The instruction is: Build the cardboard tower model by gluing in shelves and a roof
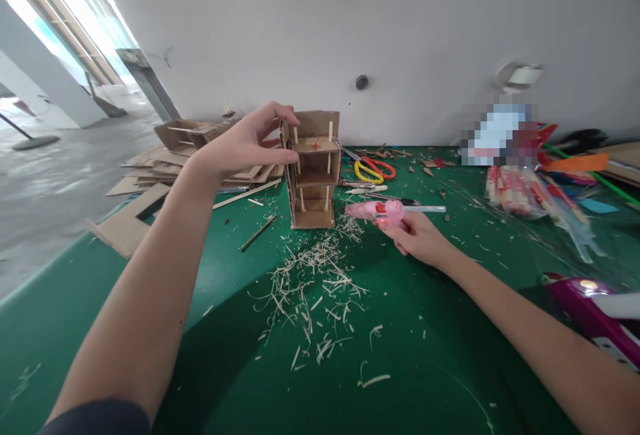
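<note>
A small cardboard model (313, 169) with three shelves and thin wooden posts stands upright on the green table (225, 328). My left hand (245, 143) grips its upper left side, fingers curled over the top edge. My right hand (419, 236) holds a pink hot glue gun (379, 211) low over the table, just right of the model's base, its nozzle pointing left at the bottom shelf. A clear glue stick sticks out of the gun's back.
Wood shavings (315, 288) litter the table in front of the model. Scissors with yellow and red handles (373, 169) lie behind it. Cardboard sheets (165, 161) are stacked at the left. Packets of sticks (520, 189) and coloured craft bits lie right, a purple tool (595, 315) near my right forearm.
</note>
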### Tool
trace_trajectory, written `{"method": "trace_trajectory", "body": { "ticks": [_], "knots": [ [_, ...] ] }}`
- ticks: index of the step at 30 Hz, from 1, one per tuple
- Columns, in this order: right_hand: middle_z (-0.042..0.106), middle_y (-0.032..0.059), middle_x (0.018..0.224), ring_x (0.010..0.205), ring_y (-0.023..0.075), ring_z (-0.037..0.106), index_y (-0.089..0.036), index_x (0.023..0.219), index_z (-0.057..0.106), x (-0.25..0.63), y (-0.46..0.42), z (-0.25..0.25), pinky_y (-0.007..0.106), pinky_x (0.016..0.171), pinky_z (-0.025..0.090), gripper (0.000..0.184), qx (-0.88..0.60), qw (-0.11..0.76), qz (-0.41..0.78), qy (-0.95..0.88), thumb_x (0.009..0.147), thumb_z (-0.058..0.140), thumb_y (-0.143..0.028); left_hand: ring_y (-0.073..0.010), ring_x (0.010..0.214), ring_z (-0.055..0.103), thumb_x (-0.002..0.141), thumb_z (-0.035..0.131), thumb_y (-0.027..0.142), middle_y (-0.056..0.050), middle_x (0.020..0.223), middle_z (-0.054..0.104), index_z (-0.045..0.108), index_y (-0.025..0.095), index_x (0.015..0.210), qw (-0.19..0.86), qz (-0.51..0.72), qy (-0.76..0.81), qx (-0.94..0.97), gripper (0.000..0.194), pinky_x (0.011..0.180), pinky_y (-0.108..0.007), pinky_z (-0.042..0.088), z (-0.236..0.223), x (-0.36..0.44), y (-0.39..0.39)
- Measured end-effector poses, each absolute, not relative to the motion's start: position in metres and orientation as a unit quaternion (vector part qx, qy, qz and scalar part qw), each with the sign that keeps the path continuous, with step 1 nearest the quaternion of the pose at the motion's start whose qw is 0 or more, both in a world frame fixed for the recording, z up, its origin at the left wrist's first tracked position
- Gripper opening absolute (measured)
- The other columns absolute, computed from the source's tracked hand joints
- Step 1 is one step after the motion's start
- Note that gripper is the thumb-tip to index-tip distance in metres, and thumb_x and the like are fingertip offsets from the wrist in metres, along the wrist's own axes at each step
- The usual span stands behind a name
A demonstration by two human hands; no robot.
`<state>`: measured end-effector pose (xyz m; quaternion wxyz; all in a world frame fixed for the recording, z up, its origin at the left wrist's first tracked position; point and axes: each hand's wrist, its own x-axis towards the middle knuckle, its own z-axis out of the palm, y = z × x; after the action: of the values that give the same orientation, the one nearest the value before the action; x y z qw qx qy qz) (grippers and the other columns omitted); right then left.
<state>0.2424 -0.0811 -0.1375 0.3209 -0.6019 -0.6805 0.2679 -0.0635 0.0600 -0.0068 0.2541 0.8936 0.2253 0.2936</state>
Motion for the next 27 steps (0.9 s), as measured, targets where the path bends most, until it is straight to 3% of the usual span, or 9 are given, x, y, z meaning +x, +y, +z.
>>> {"method": "trace_trajectory", "body": {
  "ticks": [15, 23, 27],
  "knots": [
    [0.045, -0.0058, 0.043, 0.038, 0.0124, 0.045, -0.02, 0.074, 0.055, 0.239, -0.0821, -0.1316, 0.028, 0.045, 0.038, 0.034, -0.619, 0.318, 0.311, -0.648, 0.083, 0.053, -0.053, -0.0278, 0.138, 0.037, 0.067, 0.077, 0.047, -0.006, 0.146, 0.043, 0.055, 0.026, 0.114, 0.241, 0.299, 0.263, 0.885, 0.056, 0.116, -0.045, 0.029, -0.004, -0.0619, 0.0564],
    [0.045, -0.0063, 0.042, 0.038, 0.0117, 0.044, -0.021, 0.07, 0.053, 0.2413, -0.0812, -0.1341, 0.026, 0.044, 0.037, 0.034, -0.613, 0.315, 0.306, -0.657, 0.085, 0.053, -0.052, -0.0271, 0.14, 0.034, 0.07, 0.076, 0.044, -0.007, 0.15, 0.038, 0.054, 0.026, 0.118, 0.247, 0.29, 0.265, 0.886, 0.055, 0.114, -0.042, 0.031, -0.0036, -0.0624, 0.0553],
    [0.045, -0.0065, 0.041, 0.037, 0.0119, 0.044, -0.021, 0.07, 0.053, 0.2411, -0.0812, -0.1341, 0.027, 0.044, 0.036, 0.034, -0.609, 0.321, 0.301, -0.66, 0.085, 0.053, -0.051, -0.026, 0.136, 0.04, 0.072, 0.075, 0.043, -0.008, 0.143, 0.045, 0.054, 0.025, 0.115, 0.237, 0.285, 0.254, 0.893, 0.05, 0.111, -0.04, 0.037, -0.0023, -0.0637, 0.056]
  ]
}}
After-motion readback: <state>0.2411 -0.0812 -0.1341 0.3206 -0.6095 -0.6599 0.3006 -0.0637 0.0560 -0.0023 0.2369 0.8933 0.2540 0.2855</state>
